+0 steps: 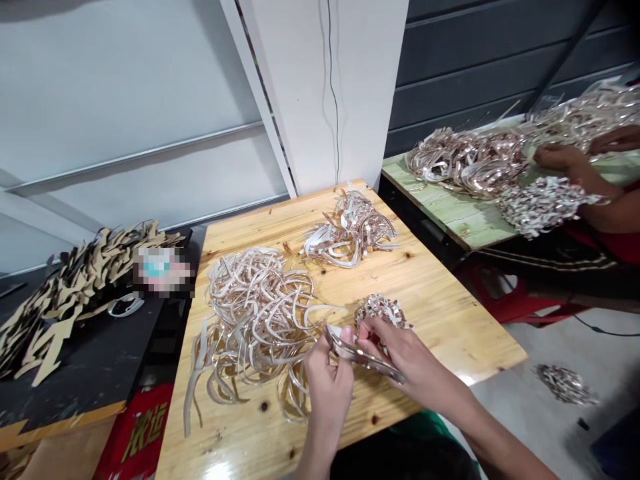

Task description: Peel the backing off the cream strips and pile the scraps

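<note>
Though half-hidden, perhaps one strip, two hands

A pale yellow wooden table with a glossy, knotty top carries a broad, loose heap of thin, curved, pinkish-silver shiny strips on its left half, a smaller tangled bunch of similar strips towards its far edge. To the left, a black-topped table bears a long pile of wavy brown and black cut pieces with a small white curved band beside it. On the right, a pale green, marble-patterned table holds big mounds of shiny rose-silver strips, while the grey floor has a little heap of silvery scraps (rather blurred).
</note>
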The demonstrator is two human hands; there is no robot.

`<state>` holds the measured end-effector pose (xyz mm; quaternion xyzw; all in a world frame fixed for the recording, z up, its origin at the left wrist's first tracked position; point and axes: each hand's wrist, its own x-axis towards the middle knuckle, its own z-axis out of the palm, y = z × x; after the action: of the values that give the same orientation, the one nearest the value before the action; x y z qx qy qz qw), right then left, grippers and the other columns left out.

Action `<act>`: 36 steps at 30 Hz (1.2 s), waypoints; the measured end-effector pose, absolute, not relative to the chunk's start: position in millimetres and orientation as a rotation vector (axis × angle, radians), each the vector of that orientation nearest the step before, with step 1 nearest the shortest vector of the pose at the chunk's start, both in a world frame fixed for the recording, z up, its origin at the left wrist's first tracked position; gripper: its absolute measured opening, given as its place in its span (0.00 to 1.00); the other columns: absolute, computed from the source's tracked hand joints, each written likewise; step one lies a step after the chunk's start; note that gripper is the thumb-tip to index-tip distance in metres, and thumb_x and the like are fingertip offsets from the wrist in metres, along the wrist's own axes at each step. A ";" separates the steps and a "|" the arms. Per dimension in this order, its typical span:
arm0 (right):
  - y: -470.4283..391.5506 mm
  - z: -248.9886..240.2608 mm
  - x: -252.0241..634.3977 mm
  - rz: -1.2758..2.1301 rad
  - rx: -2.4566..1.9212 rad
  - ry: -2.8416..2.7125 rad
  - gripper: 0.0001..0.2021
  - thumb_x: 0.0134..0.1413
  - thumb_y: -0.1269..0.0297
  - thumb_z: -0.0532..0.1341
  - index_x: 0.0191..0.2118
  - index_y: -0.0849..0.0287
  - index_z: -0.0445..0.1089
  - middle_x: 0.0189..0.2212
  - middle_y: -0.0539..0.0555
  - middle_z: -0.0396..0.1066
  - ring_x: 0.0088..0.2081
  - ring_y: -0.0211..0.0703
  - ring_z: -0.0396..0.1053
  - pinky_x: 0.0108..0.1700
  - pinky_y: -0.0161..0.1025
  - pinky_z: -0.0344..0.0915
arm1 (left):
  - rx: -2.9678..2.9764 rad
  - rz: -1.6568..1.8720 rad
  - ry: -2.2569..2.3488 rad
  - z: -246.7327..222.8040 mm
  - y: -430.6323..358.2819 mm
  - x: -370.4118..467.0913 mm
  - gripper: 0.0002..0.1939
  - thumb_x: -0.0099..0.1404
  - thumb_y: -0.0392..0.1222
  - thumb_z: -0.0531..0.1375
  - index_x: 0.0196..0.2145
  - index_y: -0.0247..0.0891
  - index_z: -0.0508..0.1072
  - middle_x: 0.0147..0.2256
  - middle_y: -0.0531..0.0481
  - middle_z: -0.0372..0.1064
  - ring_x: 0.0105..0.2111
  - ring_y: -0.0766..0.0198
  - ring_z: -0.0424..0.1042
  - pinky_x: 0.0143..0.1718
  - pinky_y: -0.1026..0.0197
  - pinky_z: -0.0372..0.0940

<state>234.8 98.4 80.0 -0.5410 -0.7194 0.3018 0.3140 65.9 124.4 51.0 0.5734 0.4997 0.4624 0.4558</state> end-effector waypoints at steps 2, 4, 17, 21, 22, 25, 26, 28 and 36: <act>99.0 76.7 235.3 0.699 -1.393 -1.974 0.06 0.77 0.68 0.50 0.47 0.55 0.62 0.36 0.53 0.75 0.33 0.49 0.77 0.35 0.40 0.64 | 1.316 1.127 1.235 47.4 125.0 65.5 0.14 0.68 0.48 0.70 0.30 0.38 0.75 0.25 0.53 0.70 0.26 0.63 0.68 0.30 0.63 0.64; 99.5 72.7 235.5 0.590 -1.370 -2.022 0.06 0.77 0.70 0.50 0.47 0.55 0.62 0.34 0.53 0.76 0.31 0.49 0.76 0.33 0.40 0.64 | 1.246 1.109 1.231 46.5 126.1 65.2 0.18 0.69 0.52 0.69 0.28 0.38 0.73 0.22 0.56 0.65 0.22 0.66 0.61 0.24 0.65 0.58; 99.2 55.6 237.1 0.504 -1.227 -1.897 0.05 0.79 0.66 0.51 0.47 0.53 0.62 0.35 0.53 0.77 0.29 0.42 0.74 0.33 0.38 0.64 | 1.117 1.226 1.200 57.2 132.0 79.9 0.26 0.73 0.59 0.64 0.25 0.41 0.64 0.17 0.61 0.55 0.17 0.69 0.55 0.19 0.66 0.52; 96.6 55.6 225.1 0.837 -1.280 -1.490 0.08 0.78 0.57 0.55 0.44 0.53 0.63 0.30 0.49 0.72 0.27 0.41 0.72 0.30 0.36 0.65 | 1.275 1.379 1.262 56.2 129.9 77.7 0.23 0.78 0.52 0.60 0.26 0.41 0.67 0.19 0.59 0.60 0.18 0.68 0.61 0.22 0.65 0.57; 96.2 56.7 220.5 0.970 -1.257 -1.372 0.11 0.78 0.54 0.56 0.42 0.53 0.63 0.27 0.47 0.70 0.25 0.41 0.71 0.29 0.36 0.65 | 1.388 1.428 1.273 55.5 129.0 76.5 0.21 0.78 0.48 0.60 0.27 0.40 0.70 0.21 0.57 0.64 0.19 0.67 0.63 0.23 0.64 0.59; 96.7 60.6 205.7 1.185 -1.199 -1.178 0.18 0.76 0.48 0.56 0.34 0.53 0.63 0.20 0.45 0.66 0.20 0.40 0.68 0.24 0.35 0.62 | 1.746 1.536 1.223 52.9 126.5 73.7 0.12 0.77 0.39 0.61 0.34 0.40 0.79 0.29 0.50 0.77 0.27 0.62 0.75 0.32 0.62 0.68; 97.4 61.6 201.3 1.187 -1.199 -1.157 0.20 0.76 0.47 0.56 0.32 0.53 0.62 0.19 0.45 0.66 0.20 0.40 0.67 0.23 0.35 0.61 | 1.817 1.549 1.190 52.3 125.9 73.1 0.10 0.76 0.38 0.61 0.37 0.41 0.81 0.32 0.49 0.80 0.31 0.60 0.77 0.35 0.60 0.70; 99.0 62.9 195.1 1.149 -1.211 -1.147 0.21 0.76 0.47 0.55 0.31 0.53 0.62 0.20 0.47 0.68 0.21 0.41 0.69 0.24 0.35 0.62 | 1.876 1.554 1.145 51.6 125.4 72.2 0.09 0.75 0.36 0.61 0.41 0.42 0.83 0.35 0.48 0.83 0.35 0.59 0.80 0.39 0.59 0.72; 95.7 72.3 202.4 1.116 -1.295 -1.269 0.20 0.73 0.57 0.58 0.26 0.55 0.65 0.19 0.47 0.65 0.21 0.38 0.64 0.26 0.35 0.56 | 1.601 1.463 1.377 58.3 122.9 73.7 0.22 0.80 0.43 0.57 0.25 0.41 0.67 0.19 0.57 0.64 0.19 0.65 0.66 0.24 0.63 0.63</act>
<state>202.4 95.7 72.3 -0.5321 -0.5211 0.4585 0.4848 73.7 122.9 58.3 0.5978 0.5143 0.5463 0.2824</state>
